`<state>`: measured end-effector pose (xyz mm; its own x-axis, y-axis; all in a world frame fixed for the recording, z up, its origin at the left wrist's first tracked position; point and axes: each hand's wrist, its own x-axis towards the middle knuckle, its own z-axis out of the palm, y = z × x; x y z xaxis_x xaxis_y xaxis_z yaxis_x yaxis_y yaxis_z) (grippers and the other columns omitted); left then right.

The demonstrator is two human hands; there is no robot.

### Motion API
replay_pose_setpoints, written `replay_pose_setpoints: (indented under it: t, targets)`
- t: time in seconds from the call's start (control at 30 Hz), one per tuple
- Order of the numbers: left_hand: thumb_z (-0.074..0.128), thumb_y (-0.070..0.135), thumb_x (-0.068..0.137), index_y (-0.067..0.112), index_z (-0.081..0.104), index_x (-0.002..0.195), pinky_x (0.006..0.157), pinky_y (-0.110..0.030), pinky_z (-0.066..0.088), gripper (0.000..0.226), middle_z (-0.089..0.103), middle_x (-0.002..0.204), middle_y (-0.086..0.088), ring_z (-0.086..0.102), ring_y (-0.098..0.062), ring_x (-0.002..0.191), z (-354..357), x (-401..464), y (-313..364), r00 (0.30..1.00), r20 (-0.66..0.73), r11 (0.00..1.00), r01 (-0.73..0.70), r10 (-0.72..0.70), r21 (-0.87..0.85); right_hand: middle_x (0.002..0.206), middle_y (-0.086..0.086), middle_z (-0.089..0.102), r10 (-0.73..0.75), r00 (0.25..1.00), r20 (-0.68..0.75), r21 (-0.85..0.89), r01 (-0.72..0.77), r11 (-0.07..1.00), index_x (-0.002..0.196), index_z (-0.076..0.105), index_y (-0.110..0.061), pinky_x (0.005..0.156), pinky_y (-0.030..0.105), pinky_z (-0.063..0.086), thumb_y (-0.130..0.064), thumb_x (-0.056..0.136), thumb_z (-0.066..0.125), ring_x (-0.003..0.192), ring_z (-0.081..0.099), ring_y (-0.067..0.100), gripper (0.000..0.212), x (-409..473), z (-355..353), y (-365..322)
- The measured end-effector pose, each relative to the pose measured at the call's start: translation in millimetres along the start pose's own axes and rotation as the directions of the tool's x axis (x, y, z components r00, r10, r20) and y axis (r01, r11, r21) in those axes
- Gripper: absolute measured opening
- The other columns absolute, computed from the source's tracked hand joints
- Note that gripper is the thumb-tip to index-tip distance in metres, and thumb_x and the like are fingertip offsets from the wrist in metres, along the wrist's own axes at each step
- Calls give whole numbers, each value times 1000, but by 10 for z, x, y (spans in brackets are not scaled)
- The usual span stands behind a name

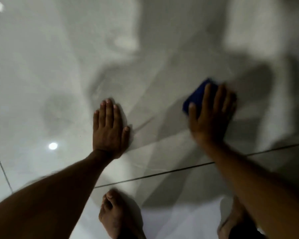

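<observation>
My left hand (pixel 110 128) lies flat on the glossy white tiled floor (pixel 41 75), fingers straight and together, holding nothing. To its right, my right hand (pixel 212 116) presses with straight fingers on a dark blue cloth (pixel 196 98) that lies on the floor. Most of the cloth is hidden under the palm; only its upper left part shows. The right hand is motion-blurred.
Dark grout lines (pixel 162 173) cross the floor below the hands and at the left edge. My bare left foot (pixel 116 214) stands at the bottom centre, and the right foot (pixel 231 221) shows partly under my right forearm. Ceiling lights reflect in the tiles.
</observation>
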<state>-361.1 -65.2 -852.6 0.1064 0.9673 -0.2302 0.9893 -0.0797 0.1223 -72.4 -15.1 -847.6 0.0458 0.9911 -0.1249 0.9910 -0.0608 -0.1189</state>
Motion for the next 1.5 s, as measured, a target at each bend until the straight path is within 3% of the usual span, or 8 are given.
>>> replay_pose_setpoints:
  t: [0.17, 0.3, 0.4, 0.63, 0.9, 1.1, 1.33, 1.5]
  targets:
    - [25, 48, 98, -6, 20, 152, 123, -55, 8, 76, 15, 161, -30, 7, -43, 152, 52, -33, -47, 1000, -16, 1000, -4, 4, 18, 156, 14, 38, -939, 182, 292, 67, 975, 210, 151, 35, -24, 120, 51, 9, -50, 92, 52, 145, 27, 36, 67, -210, -87, 697]
    - [26, 47, 98, -7, 21, 151, 123, -56, 9, 76, 15, 160, -32, 8, -45, 151, 18, -31, -16, 1000, -10, 1000, 2, -2, -1, 156, 24, 33, -172, 985, 29, -100, 174, 980, 156, 21, -17, 119, 58, 17, -48, 98, 45, 142, 29, 46, 70, 131, -57, 741]
    - [25, 47, 97, -8, 23, 150, 122, -56, 10, 77, 16, 160, -32, 9, -45, 151, -18, -25, 10, 1000, -2, 1000, 22, -22, -15, 157, 28, 28, 284, 959, -12, 14, -284, 959, 152, 31, -7, 115, 64, 20, -48, 97, 44, 144, 24, 49, 70, -759, -41, 21]
    - [25, 44, 97, -7, 24, 151, 122, -54, 10, 74, 17, 161, -29, 9, -41, 152, 25, -35, -41, 1000, -9, 999, 17, -17, -41, 159, 18, 32, -600, 800, 28, 94, 595, 798, 151, 37, -21, 120, 57, 15, -53, 89, 51, 147, 25, 40, 71, 333, 105, -896]
    - [26, 42, 97, -6, 24, 151, 123, -53, 9, 72, 15, 161, -28, 6, -37, 153, -12, 0, -21, 1000, 5, 999, 14, -14, -34, 158, 28, 25, 128, 988, 86, -19, -127, 992, 154, 27, -11, 115, 63, 19, -53, 97, 30, 143, 24, 50, 71, -269, -185, -48]
    - [27, 42, 98, -5, 21, 152, 123, -55, 12, 72, 15, 162, -27, 7, -38, 153, 107, -49, -84, 999, -37, 999, -18, 16, -46, 161, 20, 22, -430, 894, 123, 84, 422, 903, 153, 31, -18, 117, 62, 21, -45, 89, 51, 147, 23, 43, 72, -115, 14, -713]
    - [29, 42, 97, -7, 22, 151, 122, -57, 13, 73, 15, 161, -29, 6, -40, 153, 61, -25, -61, 999, -40, 1000, -4, 3, -28, 164, 18, 12, 310, 951, 4, 33, -310, 950, 156, 17, -17, 120, 60, 8, -48, 94, 36, 151, 9, 39, 72, 1891, -220, -122]
    - [32, 39, 96, -8, 27, 149, 121, -59, 15, 71, 18, 160, -31, 11, -43, 151, 42, -21, -32, 999, -36, 999, -16, 15, -31, 160, 18, 27, -347, 937, 46, -10, 348, 938, 153, 30, -17, 120, 58, 12, -46, 87, 48, 147, 23, 40, 75, 1341, -93, -721]
